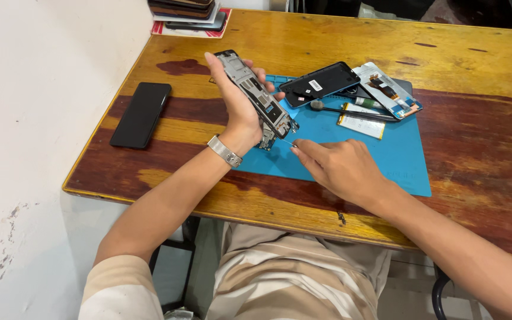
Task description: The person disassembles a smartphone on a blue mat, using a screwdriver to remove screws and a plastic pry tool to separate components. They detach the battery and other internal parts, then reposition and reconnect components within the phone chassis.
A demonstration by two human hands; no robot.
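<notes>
The left hand (pixel 238 101) clamps a grey metal phone frame (pixel 256 95), stripped and tilted above the blue rubber mat (pixel 398 160). The right hand (pixel 339 169) pinches a thin metal tool (pixel 287 143) at its lower end. The worn wooden table (pixel 481 89) stands by a white wall (pixel 37 89).

From my feed: worn, glossy wooden bench (pixel 457 106) with dark reddish stains, pushed against a scuffed white wall (pixel 37 118), lit evenly.

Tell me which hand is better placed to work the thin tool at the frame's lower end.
Right hand: it pinches the thin tool at the phone frame; left hand grips the frame.
</notes>
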